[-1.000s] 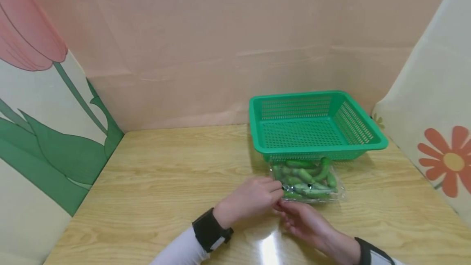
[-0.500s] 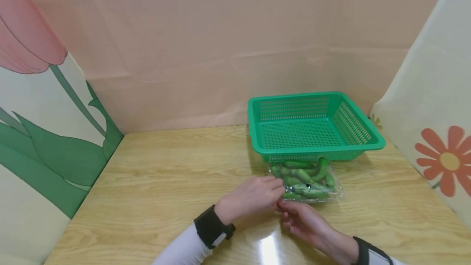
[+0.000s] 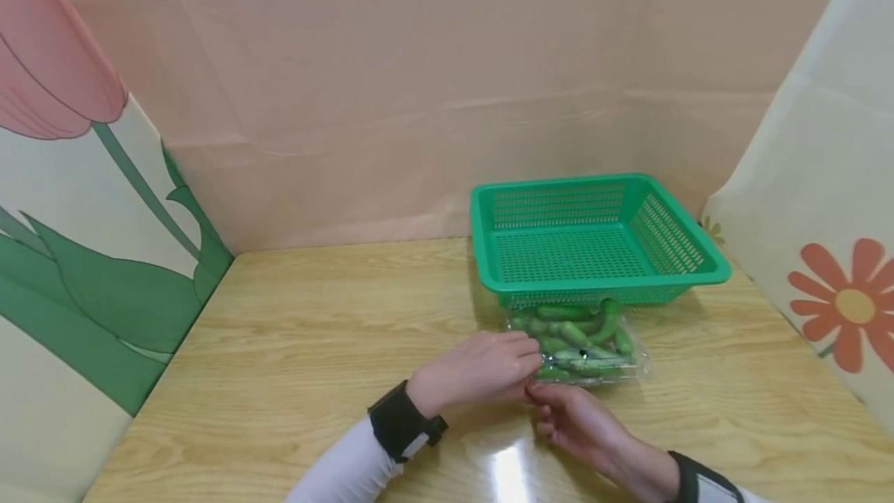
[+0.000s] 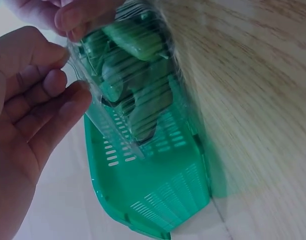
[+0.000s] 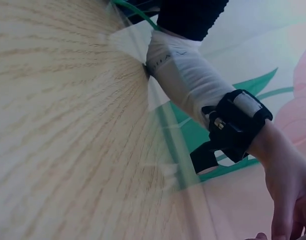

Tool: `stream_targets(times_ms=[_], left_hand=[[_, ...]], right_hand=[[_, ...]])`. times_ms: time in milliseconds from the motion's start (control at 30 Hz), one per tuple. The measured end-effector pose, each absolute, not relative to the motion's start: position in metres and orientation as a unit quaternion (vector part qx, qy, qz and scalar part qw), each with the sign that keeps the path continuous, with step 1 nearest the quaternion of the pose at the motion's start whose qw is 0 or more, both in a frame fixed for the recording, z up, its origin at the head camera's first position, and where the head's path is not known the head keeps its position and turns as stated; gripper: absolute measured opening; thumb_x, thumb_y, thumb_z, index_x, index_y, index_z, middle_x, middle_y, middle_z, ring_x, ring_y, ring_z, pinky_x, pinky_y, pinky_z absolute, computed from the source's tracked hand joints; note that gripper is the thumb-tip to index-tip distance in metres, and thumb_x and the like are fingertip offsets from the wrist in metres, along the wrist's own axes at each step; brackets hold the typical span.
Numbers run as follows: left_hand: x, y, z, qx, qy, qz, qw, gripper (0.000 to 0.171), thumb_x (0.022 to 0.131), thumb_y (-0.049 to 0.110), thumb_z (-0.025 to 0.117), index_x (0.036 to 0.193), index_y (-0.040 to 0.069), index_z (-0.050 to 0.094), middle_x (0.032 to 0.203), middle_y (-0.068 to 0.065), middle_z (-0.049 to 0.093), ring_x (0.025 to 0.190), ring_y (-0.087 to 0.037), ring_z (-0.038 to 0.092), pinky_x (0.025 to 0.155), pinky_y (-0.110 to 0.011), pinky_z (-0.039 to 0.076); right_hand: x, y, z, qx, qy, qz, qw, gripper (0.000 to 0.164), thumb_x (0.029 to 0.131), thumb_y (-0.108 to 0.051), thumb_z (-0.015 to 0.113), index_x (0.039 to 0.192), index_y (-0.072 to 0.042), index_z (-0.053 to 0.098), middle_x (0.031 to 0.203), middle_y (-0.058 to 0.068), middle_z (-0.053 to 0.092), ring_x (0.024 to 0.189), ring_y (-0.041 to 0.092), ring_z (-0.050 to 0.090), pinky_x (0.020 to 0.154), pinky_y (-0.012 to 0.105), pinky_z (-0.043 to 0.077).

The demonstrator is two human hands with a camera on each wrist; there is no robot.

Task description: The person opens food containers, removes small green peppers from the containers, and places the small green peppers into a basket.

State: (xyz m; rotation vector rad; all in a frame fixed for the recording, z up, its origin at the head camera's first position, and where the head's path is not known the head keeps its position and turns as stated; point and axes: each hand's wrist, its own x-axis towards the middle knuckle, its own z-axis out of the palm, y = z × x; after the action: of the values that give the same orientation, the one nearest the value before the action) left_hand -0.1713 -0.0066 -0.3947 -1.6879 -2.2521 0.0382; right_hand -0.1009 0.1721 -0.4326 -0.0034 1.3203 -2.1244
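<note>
Transparent plastic (image 3: 581, 348) around green vegetables (image 3: 609, 324) (just in front of the green basket (image 3: 608, 284)) is pinched at its near-left corner by the left hand (image 3: 478, 367) and the right hand (image 3: 590, 429).

Bag (image 3: 587, 340) partly hidden by left hand (image 3: 478, 367), left sleeve (image 3: 345, 463) cut off, tulip (image 3: 59, 53) cropped

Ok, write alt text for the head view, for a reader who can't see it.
A person's left hand and right hand hold the near left corner of a clear plastic bag of long green vegetables, possibly peppers. Behind it, a green perforated basket sits on a wood-grain table.
</note>
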Motion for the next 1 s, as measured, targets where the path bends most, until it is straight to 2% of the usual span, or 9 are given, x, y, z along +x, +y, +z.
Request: stream_targets(times_ms=[200,367,600,800,1000], left_hand=[[-0.175,-0.009,-0.388,-0.602,-0.782,-0.006,0.161,0.004,0.087,0.024,0.062,0.088,0.021,0.060,0.087,0.012,0.056,0.083,-0.001,0.051,0.071,-0.005,0.044],[-0.174,-0.010,-0.388,-0.602,-0.784,0.000,0.150,0.004,0.087,0.022,0.061,0.088,0.021,0.058,0.087,0.013,0.054,0.083,0.000,0.049,0.068,-0.004,0.043],[-0.174,-0.012,-0.390,-0.600,-0.786,-0.009,0.151,0.005,0.085,0.023,0.063,0.088,0.021,0.060,0.087,0.013,0.054,0.082,0.000,0.050,0.070,-0.004,0.043],[-0.176,-0.011,-0.390,-0.604,-0.786,-0.009,0.135,0.006,0.084,0.023,0.063,0.090,0.021,0.060,0.085,0.013,0.052,0.082,0.000,0.049,0.068,-0.004,0.040],[-0.177,-0.010,-0.387,-0.608,-0.781,-0.001,0.146,0.007,0.081,0.026,0.064,0.086,0.022,0.059,0.080,0.013,0.048,0.076,-0.002,0.045,0.062,-0.007,0.038]], right_hand=[[-0.101,0.172,-0.435,-0.017,0.499,-0.808,0.312,0.018,0.097,-0.012,0.045,0.095,-0.015,0.063,0.093,-0.007,0.061,0.069,-0.001,0.046,0.064,0.010,0.042],[-0.100,0.173,-0.435,-0.015,0.493,-0.811,0.315,0.017,0.098,-0.012,0.044,0.098,-0.014,0.061,0.096,-0.006,0.060,0.070,-0.001,0.046,0.065,0.010,0.042],[-0.099,0.171,-0.435,0.012,0.524,-0.785,0.329,0.018,0.098,-0.023,0.046,0.100,-0.020,0.064,0.099,-0.010,0.063,0.068,-0.001,0.047,0.061,0.011,0.041],[-0.100,0.180,-0.439,0.006,0.532,-0.759,0.375,0.021,0.098,-0.031,0.046,0.113,-0.024,0.059,0.117,-0.007,0.060,0.086,0.005,0.054,0.074,0.019,0.045],[-0.105,0.196,-0.442,-0.060,0.508,-0.733,0.449,0.032,0.101,-0.029,0.038,0.127,-0.017,0.054,0.124,-0.002,0.060,0.102,0.011,0.058,0.078,0.018,0.047]])
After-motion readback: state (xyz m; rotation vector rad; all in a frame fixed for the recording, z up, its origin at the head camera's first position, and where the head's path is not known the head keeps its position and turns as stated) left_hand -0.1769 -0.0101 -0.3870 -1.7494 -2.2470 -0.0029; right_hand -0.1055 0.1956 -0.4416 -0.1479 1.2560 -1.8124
